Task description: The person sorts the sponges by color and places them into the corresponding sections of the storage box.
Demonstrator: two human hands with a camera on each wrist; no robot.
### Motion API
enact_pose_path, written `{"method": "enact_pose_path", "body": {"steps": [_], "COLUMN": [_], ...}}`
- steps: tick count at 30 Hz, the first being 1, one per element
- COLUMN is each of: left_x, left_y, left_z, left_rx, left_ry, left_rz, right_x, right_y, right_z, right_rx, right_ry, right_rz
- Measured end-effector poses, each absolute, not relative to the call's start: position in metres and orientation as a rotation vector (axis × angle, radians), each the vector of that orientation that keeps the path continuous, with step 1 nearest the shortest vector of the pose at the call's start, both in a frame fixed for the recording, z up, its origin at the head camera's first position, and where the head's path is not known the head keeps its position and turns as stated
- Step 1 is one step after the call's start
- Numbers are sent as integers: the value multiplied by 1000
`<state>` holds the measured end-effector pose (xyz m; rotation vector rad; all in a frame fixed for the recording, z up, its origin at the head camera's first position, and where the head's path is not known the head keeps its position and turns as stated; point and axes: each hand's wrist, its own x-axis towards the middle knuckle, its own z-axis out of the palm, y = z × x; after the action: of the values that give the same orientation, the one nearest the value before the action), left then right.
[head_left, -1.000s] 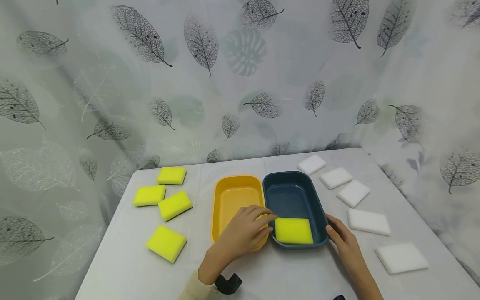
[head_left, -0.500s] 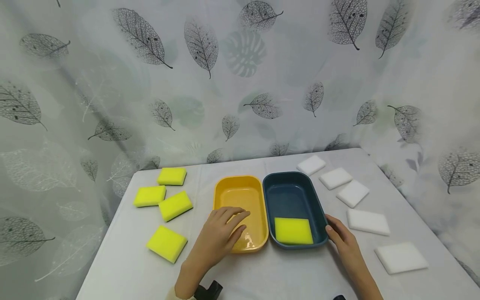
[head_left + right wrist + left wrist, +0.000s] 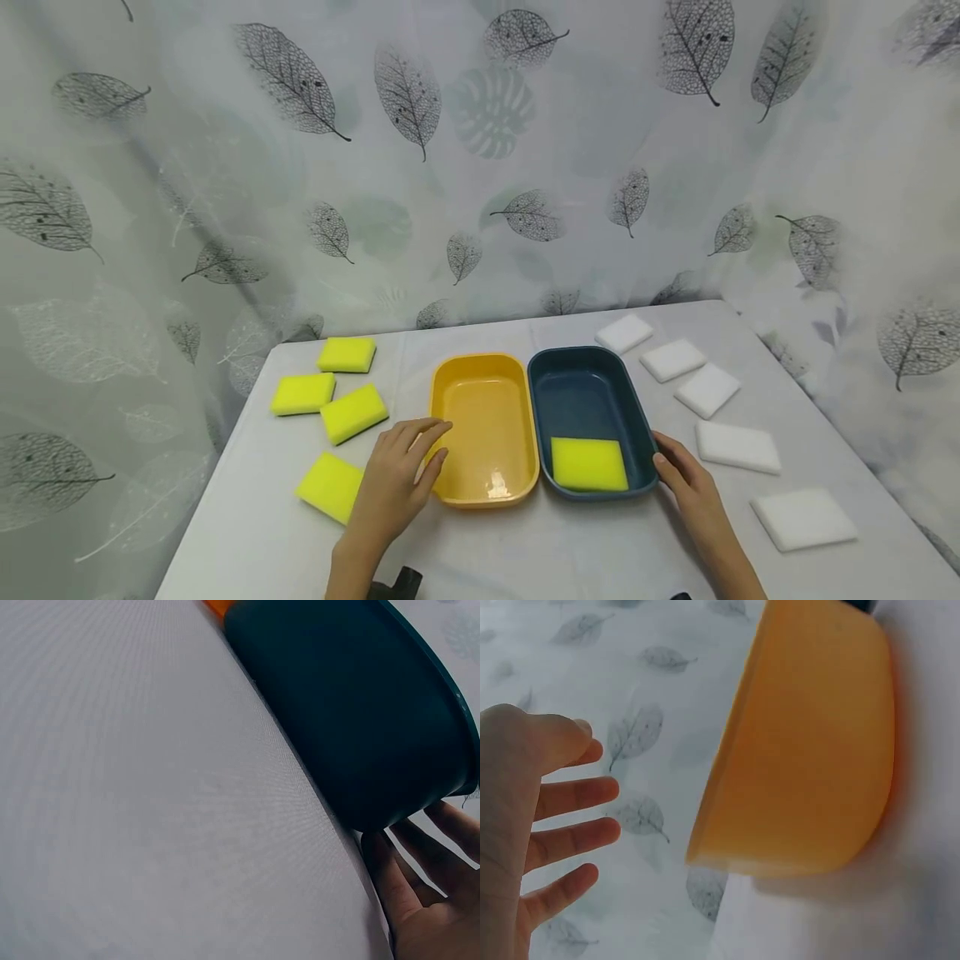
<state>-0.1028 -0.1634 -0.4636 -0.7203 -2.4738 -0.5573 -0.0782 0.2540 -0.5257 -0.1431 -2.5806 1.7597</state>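
Left grip (image 3: pixel 393 475): bare hand, fingers parted and softly bent, pointing forward and to the right, thumb apart, nothing held. Raised above the white-covered bench (image 3: pixel 480 550) at the left of a glossy, oblong, round-cornered yellow plastic tray (image 3: pixel 483 425); clear of its wall in the left wrist view. Left forearm (image 3: pixel 348 571) slanting up from the lower edge of the head view, black device (image 3: pixel 405 581) at the wrist.

Right grip (image 3: pixel 688 479): bare hand, low at the near right corner of a dark-blue plastic tray (image 3: pixel 585 396) of like shape. Fingers nearly straight and spread, tips against the outer wall, not wrapped round it. Right forearm (image 3: pixel 727 554) running toward the lower right.

Inside the blue tray, near end: one bright-yellow rectangular foam sponge (image 3: pixel 588 465), lying flat. Trays upright, side by side, blue to the right.

Left of the yellow tray: four dark-backed yellow sponges (image 3: pixel 354 414), scattered, nearest one partly behind the left hand.

Right of the blue tray: five white rectangular foam pads (image 3: pixel 738 446), in a staggered line.

Behind: pale curtain (image 3: pixel 450 183), leaf-printed.
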Motion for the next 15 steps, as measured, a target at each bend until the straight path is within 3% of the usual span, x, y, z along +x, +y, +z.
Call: {"method": "enact_pose_path", "body": {"steps": [15], "left_x": [-112], "left_y": [-207], "left_z": [-485], "left_rx": [-385], "left_ry": [-2428], "left_rz": [-795], "right_x": [-77], "right_y": [253], "right_z": [-523], "right_rx": [-114], "right_ry": [-2575], "right_rz": [1753]}}
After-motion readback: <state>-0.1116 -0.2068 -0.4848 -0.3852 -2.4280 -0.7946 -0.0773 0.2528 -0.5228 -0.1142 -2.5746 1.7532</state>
